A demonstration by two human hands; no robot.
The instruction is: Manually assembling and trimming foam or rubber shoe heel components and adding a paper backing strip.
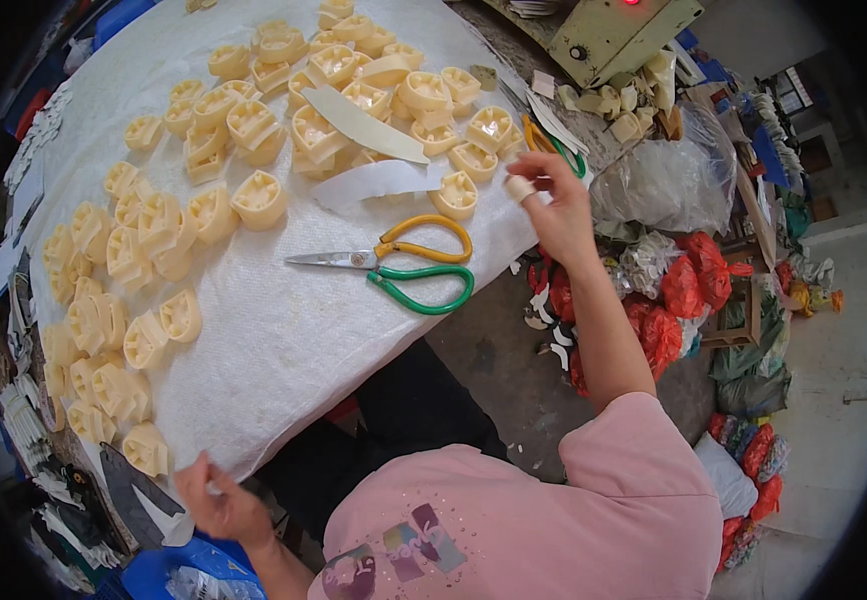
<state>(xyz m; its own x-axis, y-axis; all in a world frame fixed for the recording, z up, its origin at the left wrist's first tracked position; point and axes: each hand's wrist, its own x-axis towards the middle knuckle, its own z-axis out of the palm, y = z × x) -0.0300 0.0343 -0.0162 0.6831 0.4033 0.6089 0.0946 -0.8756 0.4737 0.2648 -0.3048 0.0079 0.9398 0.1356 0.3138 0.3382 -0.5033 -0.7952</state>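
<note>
Over the table's right edge hangs my right hand (556, 212), fingers bent but apart, with a pale wrap on the thumb. Nothing shows in its grip. It is nearest to a cream, cup-like plastic piece (455, 196) with inner ribs. My left hand (221, 500) is at the table's lower left corner, slightly blurred, fingers apart, with a small whitish patch among them. Beside it lie a dark flat piece and a white pointed piece (158, 510). Scissors (373, 260) with one yellow and one green handle lie on the white cloth (253, 350), blades to the left.
Several more cream pieces (165, 230) are spread along the table's left and far sides. A cream curved strip (368, 125) and a white strip (378, 182) lie among them. A second pair of scissors (553, 145), a machine (618, 35) and red bags (683, 280) are on the right.
</note>
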